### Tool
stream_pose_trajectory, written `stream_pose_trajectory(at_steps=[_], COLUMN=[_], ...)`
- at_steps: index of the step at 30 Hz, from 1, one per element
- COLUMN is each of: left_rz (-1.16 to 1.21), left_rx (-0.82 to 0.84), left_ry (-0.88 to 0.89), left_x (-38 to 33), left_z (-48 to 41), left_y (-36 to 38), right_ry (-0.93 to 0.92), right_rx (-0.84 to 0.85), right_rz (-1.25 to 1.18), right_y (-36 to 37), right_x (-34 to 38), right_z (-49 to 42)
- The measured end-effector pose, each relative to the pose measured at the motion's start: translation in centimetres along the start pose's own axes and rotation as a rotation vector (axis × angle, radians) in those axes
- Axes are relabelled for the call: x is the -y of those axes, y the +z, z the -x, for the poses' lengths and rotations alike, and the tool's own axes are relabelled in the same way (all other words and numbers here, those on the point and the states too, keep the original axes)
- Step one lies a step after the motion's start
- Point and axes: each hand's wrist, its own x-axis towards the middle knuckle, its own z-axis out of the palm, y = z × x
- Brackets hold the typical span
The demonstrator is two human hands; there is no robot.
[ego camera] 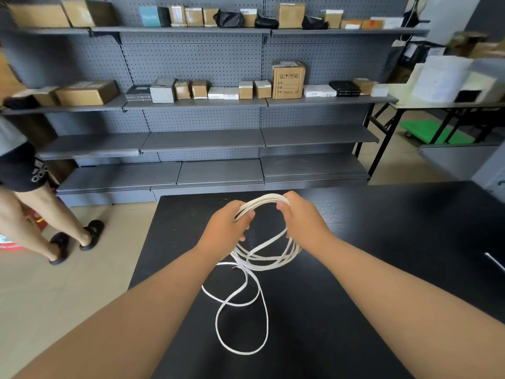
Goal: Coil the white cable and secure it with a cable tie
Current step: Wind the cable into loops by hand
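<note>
A flat white cable (262, 258) is partly wound into a coil of several loops that I hold above a black table (382, 269). My left hand (228, 228) grips the coil's left side, fingers curled round the bundled strands. My right hand (300, 217) grips the coil's upper right side. Below the coil, loose loops of the cable trail down onto the table toward me. A thin white strip (494, 260), possibly a cable tie, lies near the table's right edge.
Grey pegboard shelving (218, 138) with cardboard boxes stands beyond the table's far edge. Another person's legs (41, 214) in dark sandals are on the tiled floor at the left. A folding table (437, 105) with white items is at the back right.
</note>
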Motion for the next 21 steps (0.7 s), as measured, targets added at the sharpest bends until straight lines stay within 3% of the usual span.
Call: stream_pose_trajectory(at_steps=[5,12,15,19,21], left_rz=[-0.144,-0.378,-0.461,-0.546,-0.531], left_rx=[-0.01,0.045,0.099,0.151,0.144], left_ry=[0.073,0.171,0.22,0.256,0.255], left_x=[0.2,-1.0,-1.6,-2.0,-1.9], left_z=[-0.2,-1.3,-1.5,-1.7,-1.6], left_y=[-0.3,-1.5,-1.8,-1.8,-1.7], right_ry=[0.069,-0.044,-0.125,-0.209,-0.212], right_rx=[0.044,0.074,0.045,0.197,0.191], right_rz=[-0.157,-0.155,-0.094,0.151,0.271], right_y=[0.2,-0.4,-0.9,-0.7,-0.6], right_x=[-0.6,-0.9,-0.6,0.1,0.4], right_z=[0.2,-0.1,-0.3,-0.5,-0.3])
